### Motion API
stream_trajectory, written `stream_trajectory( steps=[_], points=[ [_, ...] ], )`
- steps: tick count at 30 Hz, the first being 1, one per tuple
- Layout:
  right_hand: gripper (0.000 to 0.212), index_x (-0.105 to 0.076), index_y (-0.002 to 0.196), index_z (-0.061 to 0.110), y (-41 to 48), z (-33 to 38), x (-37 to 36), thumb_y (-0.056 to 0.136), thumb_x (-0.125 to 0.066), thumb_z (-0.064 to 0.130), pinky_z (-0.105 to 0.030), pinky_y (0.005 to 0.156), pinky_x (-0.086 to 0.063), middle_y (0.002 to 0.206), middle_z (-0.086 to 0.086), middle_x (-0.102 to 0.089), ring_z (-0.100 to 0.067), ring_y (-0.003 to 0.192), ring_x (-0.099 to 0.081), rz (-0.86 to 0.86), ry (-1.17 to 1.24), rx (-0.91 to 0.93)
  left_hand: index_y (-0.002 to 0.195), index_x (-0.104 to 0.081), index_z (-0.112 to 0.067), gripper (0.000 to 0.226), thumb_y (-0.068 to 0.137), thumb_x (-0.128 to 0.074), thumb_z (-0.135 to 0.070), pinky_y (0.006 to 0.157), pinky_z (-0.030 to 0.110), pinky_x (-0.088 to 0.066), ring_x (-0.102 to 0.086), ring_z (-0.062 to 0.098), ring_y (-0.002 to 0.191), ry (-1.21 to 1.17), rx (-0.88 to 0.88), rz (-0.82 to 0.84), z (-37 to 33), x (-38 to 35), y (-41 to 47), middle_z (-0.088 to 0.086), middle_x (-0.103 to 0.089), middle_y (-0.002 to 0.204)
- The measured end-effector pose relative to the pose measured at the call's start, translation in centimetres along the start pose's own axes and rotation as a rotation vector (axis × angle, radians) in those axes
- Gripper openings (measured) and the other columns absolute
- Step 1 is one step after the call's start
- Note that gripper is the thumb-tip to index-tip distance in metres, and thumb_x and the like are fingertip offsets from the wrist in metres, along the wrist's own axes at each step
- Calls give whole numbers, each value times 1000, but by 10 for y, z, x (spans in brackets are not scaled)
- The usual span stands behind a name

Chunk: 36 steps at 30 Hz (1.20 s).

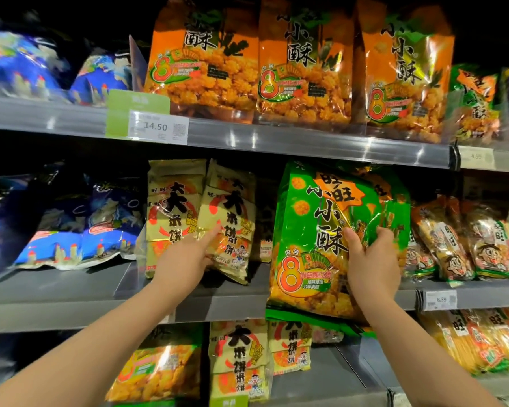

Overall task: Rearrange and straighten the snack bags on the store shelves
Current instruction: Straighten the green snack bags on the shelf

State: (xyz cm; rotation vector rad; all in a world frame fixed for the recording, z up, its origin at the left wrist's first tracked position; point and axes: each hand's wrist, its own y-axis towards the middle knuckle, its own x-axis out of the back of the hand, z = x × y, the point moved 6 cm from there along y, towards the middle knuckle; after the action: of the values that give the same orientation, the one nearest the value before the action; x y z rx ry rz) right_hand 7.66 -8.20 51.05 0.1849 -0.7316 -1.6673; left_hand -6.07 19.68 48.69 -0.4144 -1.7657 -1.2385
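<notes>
A large green snack bag (309,230) stands tilted at the front edge of the middle shelf (71,298), its bottom hanging over the rim. My right hand (370,259) grips its right side, thumb on the front and fingers curled behind. Left of it, two pale yellow rice-cracker bags (232,207) lean on the same shelf. My left hand (185,257) reaches to the nearer one, fingers spread and touching its lower front.
Three orange snack bags (303,66) line the top shelf above a 14.50 price tag (157,127). Blue bags (71,230) lie at left. Cartoon-face packs (459,245) crowd the right. More yellow and orange bags (238,359) fill the lower shelf.
</notes>
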Motion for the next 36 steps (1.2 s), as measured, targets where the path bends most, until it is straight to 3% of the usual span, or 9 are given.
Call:
stream_trajectory(
  steps=[7, 10, 16, 20, 22, 25, 29, 34, 36],
  points=[
    [64, -33, 135, 3, 4, -3, 11, 91, -47, 47, -33, 67, -35, 77, 2, -45, -21, 79, -46, -34, 34, -16, 146, -2, -41, 74, 92, -52, -30, 48, 28, -41, -50, 18, 64, 122, 51, -148, 36, 18, -2, 3, -53, 87],
    [63, -34, 135, 2, 4, 3, 4, 92, -48, 45, -33, 65, -34, 70, 5, -40, -23, 77, -47, -29, 38, -23, 146, -3, -42, 75, 91, -53, -33, 47, 27, -37, -52, 22, 67, 128, 105, -164, 54, 20, -9, 4, -52, 86],
    [61, -35, 133, 5, -1, 22, -27, 91, -47, 47, -33, 68, -34, 80, 0, -49, -21, 79, -44, 3, 53, -41, 146, 3, -40, 80, 91, -52, -21, 51, 30, -36, -55, 28, 87, 170, 112, -129, 45, 3, -15, 10, -51, 116],
    [60, -35, 134, 6, -1, 33, -38, 91, -47, 46, -35, 71, -34, 87, -1, -44, -24, 84, -51, 9, 28, -33, 148, -7, -31, 80, 87, -58, -20, 75, 35, -46, -47, 32, 107, 110, 126, -96, 42, -10, -29, 20, -25, 143],
    [60, -35, 134, 6, 2, 35, -43, 91, -48, 47, -40, 75, -41, 89, 1, -44, -29, 90, -56, 5, 20, -30, 145, -27, -21, 80, 78, -71, -23, 87, 39, -47, -47, 37, 112, 159, 117, -154, 39, -9, -34, 24, -18, 150],
    [60, -34, 134, 8, 6, 37, -52, 91, -48, 47, -41, 77, -44, 86, 1, -48, -27, 84, -55, 10, 20, -22, 120, -58, -10, 81, 48, -89, -32, 81, 46, -52, -55, 40, 105, 204, 63, -229, 34, -2, -37, 24, -42, 139],
    [58, -35, 133, 8, 11, 42, -64, 91, -49, 46, -38, 73, -42, 95, -5, -57, -26, 85, -57, 25, 29, -3, 100, -68, -12, 71, 40, -89, -44, 74, 45, -53, -63, 34, 99, 192, -16, -217, 19, 3, -38, 14, -64, 114],
    [57, -35, 132, 8, 17, 36, -81, 92, -49, 45, -35, 69, -42, 101, -11, -63, -26, 82, -58, 51, 21, 13, 84, -70, -19, 36, 60, -83, -42, 52, 27, -45, -61, 17, 65, 119, -166, -224, -10, 8, -35, -3, -65, 72],
    [56, -35, 133, 7, 20, 31, -88, 93, -48, 44, -36, 69, -42, 103, -12, -63, -30, 86, -60, 57, 14, 11, 99, -63, -18, 30, 84, -61, -43, 58, 27, -45, -60, 16, 74, 51, -177, -130, -26, 4, -32, -2, -65, 83]
  ],
)
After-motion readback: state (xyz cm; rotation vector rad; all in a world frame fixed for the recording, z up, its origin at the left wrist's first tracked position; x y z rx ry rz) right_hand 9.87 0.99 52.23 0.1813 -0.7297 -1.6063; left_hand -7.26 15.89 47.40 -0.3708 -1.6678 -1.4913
